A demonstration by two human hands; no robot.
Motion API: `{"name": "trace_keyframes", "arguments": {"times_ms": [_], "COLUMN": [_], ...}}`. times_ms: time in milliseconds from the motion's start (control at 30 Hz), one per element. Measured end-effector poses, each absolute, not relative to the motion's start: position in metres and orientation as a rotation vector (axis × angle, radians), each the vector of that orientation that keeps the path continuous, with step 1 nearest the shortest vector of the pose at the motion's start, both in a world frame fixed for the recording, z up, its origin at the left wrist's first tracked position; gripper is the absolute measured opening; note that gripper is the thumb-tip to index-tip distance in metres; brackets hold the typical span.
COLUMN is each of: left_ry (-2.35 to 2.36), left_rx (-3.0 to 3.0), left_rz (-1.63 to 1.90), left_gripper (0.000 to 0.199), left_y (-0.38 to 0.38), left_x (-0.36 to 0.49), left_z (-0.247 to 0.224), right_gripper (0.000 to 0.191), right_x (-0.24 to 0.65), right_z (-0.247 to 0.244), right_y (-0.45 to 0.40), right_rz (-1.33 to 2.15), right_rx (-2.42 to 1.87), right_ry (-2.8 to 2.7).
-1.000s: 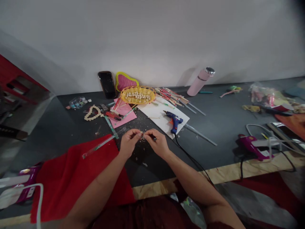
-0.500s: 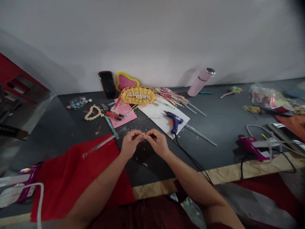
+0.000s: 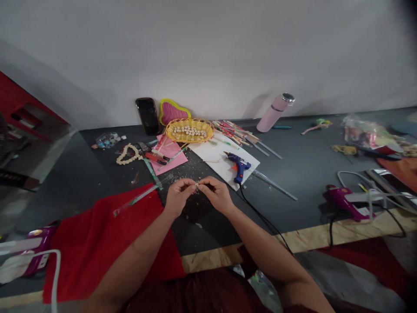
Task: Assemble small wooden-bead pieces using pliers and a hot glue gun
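Observation:
My left hand point(image 3: 178, 196) and my right hand point(image 3: 216, 194) meet fingertip to fingertip over the dark table, both pinching one small pale piece point(image 3: 196, 185). Its exact shape is too small to make out. Behind them a yellow basket point(image 3: 189, 138) holds several pale beads. A blue glue gun point(image 3: 239, 167) lies on a white sheet point(image 3: 213, 166) beyond my right hand. To the left, a loop of pale beads point(image 3: 127, 155) lies near red-handled pliers point(image 3: 155, 158) and pink paper point(image 3: 176, 160).
Red cloth point(image 3: 107, 243) covers the front left. A phone point(image 3: 148, 115) and a pink bottle point(image 3: 274, 113) stand by the wall. Glue sticks point(image 3: 275, 184) lie to the right. Purple devices point(image 3: 350, 203) with cables sit at both sides, and the glue gun's black cord crosses the front edge.

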State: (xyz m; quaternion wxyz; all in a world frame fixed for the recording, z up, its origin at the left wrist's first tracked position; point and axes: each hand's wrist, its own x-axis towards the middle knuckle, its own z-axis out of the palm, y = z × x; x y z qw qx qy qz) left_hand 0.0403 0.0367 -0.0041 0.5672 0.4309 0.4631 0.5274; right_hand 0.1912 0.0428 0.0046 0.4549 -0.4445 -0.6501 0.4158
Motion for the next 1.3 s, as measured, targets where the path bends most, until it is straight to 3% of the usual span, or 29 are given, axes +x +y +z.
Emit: {"name": "trace_keyframes", "arguments": {"times_ms": [1300], "left_ry": [1.009], "left_rx": [1.141], "left_rz": [1.264], "left_gripper": [0.007], "left_y": [0.0372], "left_x": [0.0333], "left_z": [-0.0098], "right_gripper": [0.007], "right_x": [0.1923], "right_z": [0.0063], "right_y": [0.0402], "right_rz": [0.846], "right_rx": [-0.911], "right_ry": [-1.765]}}
